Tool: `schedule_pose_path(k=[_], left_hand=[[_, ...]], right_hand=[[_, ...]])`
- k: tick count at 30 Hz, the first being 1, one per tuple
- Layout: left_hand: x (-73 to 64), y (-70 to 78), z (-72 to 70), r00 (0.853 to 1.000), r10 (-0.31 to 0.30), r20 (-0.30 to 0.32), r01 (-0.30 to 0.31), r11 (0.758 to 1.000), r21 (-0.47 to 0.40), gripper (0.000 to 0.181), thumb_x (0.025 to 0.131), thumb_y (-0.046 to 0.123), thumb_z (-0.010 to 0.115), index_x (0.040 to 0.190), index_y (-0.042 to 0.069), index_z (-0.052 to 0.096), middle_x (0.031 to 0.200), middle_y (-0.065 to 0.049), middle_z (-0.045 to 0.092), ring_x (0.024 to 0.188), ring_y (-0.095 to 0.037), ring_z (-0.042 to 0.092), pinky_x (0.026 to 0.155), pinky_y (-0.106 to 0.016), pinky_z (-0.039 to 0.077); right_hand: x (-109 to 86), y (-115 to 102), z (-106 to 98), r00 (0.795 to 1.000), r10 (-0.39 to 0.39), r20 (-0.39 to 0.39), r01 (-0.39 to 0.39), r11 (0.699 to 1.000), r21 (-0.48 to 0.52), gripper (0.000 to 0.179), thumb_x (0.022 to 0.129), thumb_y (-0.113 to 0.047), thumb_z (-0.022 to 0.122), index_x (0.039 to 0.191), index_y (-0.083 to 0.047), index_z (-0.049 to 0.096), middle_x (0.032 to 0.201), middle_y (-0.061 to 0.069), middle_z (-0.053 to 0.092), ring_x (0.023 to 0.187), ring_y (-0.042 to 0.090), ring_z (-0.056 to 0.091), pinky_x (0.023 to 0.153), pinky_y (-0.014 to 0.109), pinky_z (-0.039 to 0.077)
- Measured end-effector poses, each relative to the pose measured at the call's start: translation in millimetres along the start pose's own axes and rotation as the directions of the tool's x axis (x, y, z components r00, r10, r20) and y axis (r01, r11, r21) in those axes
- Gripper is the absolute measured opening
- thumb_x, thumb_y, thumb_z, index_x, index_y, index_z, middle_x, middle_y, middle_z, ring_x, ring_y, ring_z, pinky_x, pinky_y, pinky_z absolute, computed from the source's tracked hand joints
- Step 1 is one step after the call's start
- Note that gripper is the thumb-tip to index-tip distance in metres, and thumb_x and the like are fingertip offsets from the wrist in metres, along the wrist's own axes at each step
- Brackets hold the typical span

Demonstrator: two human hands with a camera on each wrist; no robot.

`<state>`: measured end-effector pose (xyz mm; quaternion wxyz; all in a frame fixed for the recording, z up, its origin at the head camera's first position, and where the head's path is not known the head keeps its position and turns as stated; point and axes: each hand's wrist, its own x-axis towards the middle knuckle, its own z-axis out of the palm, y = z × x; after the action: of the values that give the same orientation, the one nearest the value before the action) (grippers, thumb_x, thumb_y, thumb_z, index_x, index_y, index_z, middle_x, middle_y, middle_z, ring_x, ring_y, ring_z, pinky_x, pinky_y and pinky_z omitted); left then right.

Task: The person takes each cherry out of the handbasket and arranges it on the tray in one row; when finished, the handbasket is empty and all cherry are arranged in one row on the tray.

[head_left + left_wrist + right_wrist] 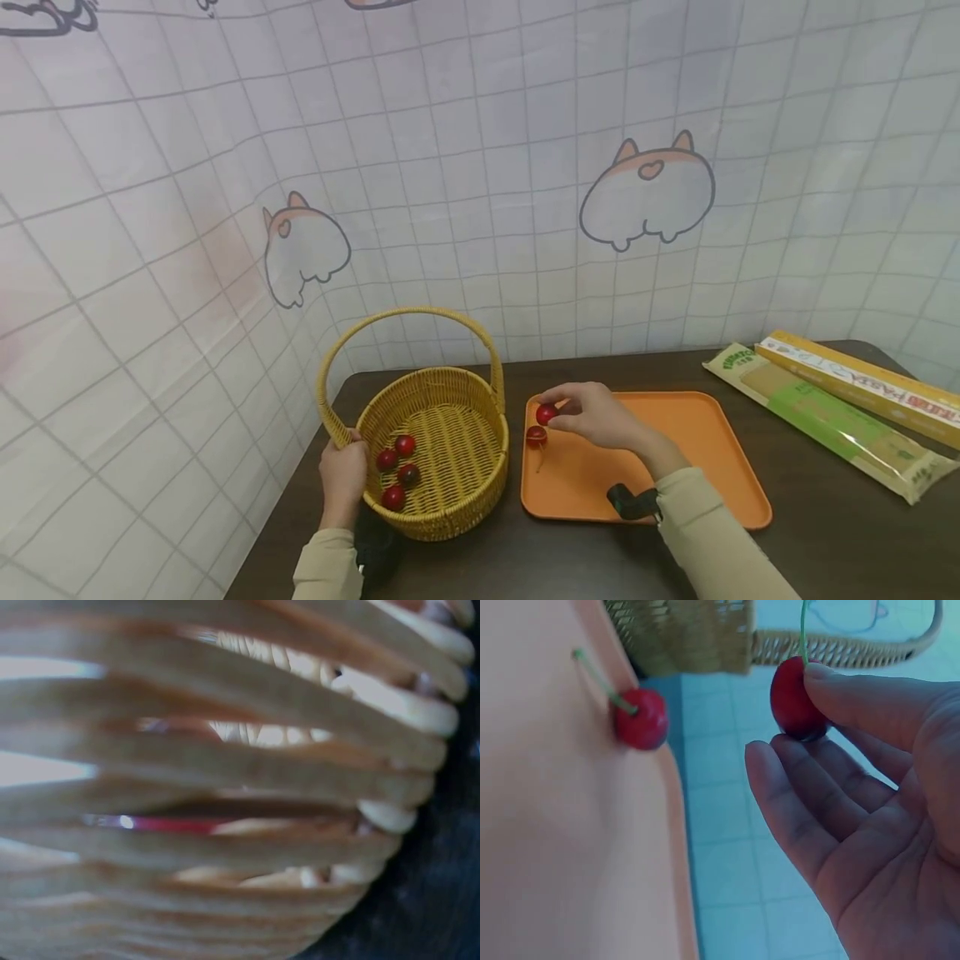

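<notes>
A yellow wicker basket with a tall arched handle stands on the left of the table. My left hand grips its left side, where the handle meets the rim. Several dark red cherries lie in the basket's left part. Only blurred wicker strands and a sliver of red fill the left wrist view. Above the left edge of an orange tray, my right hand pinches a cherry between thumb and fingers, its green stem pointing up. Another stemmed cherry lies on the tray close by.
To the tray's right lie a green-and-clear noodle packet and a long yellow pasta box. A white grid-patterned curtain rises behind the dark table and along its left side.
</notes>
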<state>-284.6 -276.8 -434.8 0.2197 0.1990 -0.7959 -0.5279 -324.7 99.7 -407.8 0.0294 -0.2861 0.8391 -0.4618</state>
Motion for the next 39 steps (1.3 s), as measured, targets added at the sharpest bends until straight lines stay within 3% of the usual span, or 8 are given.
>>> schedule_pose_path(k=[11, 18, 29, 39], left_hand=[[2.0, 1.7, 2.6, 1.000, -0.002, 0.008, 0.002, 1.000, -0.013, 0.019, 0.080, 0.007, 0.048, 0.097, 0.002, 0.057, 0.076, -0.008, 0.050, 0.068, -0.023, 0.047, 0.059, -0.034, 0.039], [2.3, 3.0, 0.3, 1.000, 0.006, -0.001, -0.006, 1.000, -0.003, 0.018, 0.081, 0.007, 0.048, 0.096, 0.003, 0.057, 0.076, -0.007, 0.050, 0.067, -0.023, 0.047, 0.059, -0.034, 0.039], [2.4, 1.6, -1.7, 1.000, 0.011, 0.004, -0.011, 1.000, 0.014, 0.020, 0.082, 0.008, 0.047, 0.099, 0.001, 0.057, 0.077, -0.008, 0.050, 0.068, -0.023, 0.047, 0.059, -0.034, 0.039], [1.3, -1.0, -0.6, 1.000, -0.005, 0.018, 0.005, 1.000, 0.007, 0.019, 0.082, 0.008, 0.047, 0.099, 0.002, 0.056, 0.079, -0.009, 0.049, 0.070, -0.024, 0.047, 0.060, -0.034, 0.039]], right_hand=[[-3.7, 28.6, -8.2, 0.996, 0.088, 0.004, -0.087, 0.995, -0.038, 0.038, 0.090, -0.011, 0.068, 0.125, 0.001, 0.062, 0.119, 0.017, 0.064, 0.088, 0.024, 0.068, 0.064, 0.032, 0.049], [-1.1, 41.5, -6.7, 0.995, 0.094, 0.024, -0.093, 0.995, -0.046, 0.038, 0.089, -0.012, 0.069, 0.124, 0.001, 0.063, 0.119, 0.016, 0.064, 0.092, 0.019, 0.067, 0.069, 0.030, 0.051], [-1.6, 51.9, -0.5, 0.985, 0.162, 0.052, -0.161, 0.986, -0.032, 0.034, 0.088, -0.007, 0.068, 0.121, -0.002, 0.064, 0.115, 0.011, 0.064, 0.100, 0.026, 0.064, 0.076, 0.035, 0.053], [-1.0, 56.7, 7.0, 0.991, 0.128, 0.027, -0.127, 0.991, -0.046, 0.033, 0.087, -0.007, 0.070, 0.119, -0.002, 0.065, 0.114, 0.013, 0.065, 0.096, 0.025, 0.065, 0.067, 0.031, 0.052]])
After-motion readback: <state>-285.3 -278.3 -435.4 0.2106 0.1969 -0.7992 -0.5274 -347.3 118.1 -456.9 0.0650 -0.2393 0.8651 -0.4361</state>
